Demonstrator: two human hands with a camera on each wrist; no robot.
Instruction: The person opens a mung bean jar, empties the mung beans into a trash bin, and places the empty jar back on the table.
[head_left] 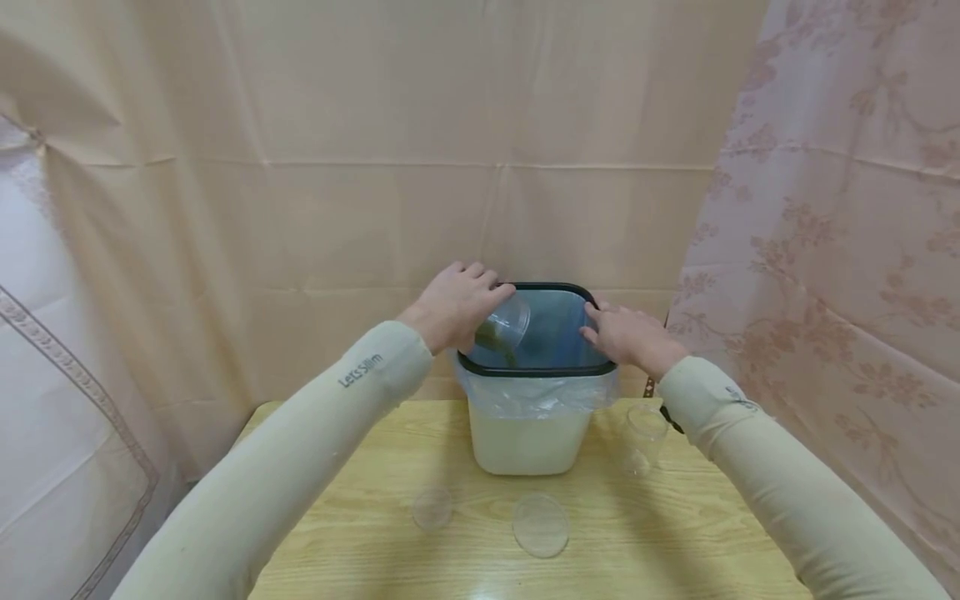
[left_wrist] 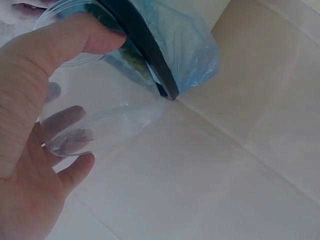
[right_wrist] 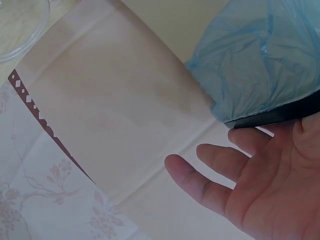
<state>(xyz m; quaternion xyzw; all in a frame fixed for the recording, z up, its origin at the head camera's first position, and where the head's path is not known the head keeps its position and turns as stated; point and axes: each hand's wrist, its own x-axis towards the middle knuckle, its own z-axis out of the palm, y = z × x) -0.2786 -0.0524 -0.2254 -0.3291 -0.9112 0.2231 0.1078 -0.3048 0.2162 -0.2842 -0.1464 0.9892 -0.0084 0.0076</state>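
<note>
A cream trash bin (head_left: 528, 442) with a black rim (head_left: 540, 372) and a thin bluish bag (head_left: 536, 398) folded over it stands on the wooden table. My left hand (head_left: 456, 307) grips a clear plastic cup (left_wrist: 110, 102) at the bin's left rim. The cup is tilted, its mouth inside the bin, with greenish-brown matter (head_left: 495, 337) near its mouth. My right hand (head_left: 630, 333) holds the right side of the rim, some fingers inside; other fingers (right_wrist: 200, 187) extend loosely outside.
Two clear round lids, a smaller lid (head_left: 432, 508) and a larger lid (head_left: 541, 525), lie in front of the bin. Another clear plastic cup (head_left: 646, 433) stands to the bin's right, near my right sleeve. A beige curtain (head_left: 375, 225) hangs behind the table (head_left: 360, 467).
</note>
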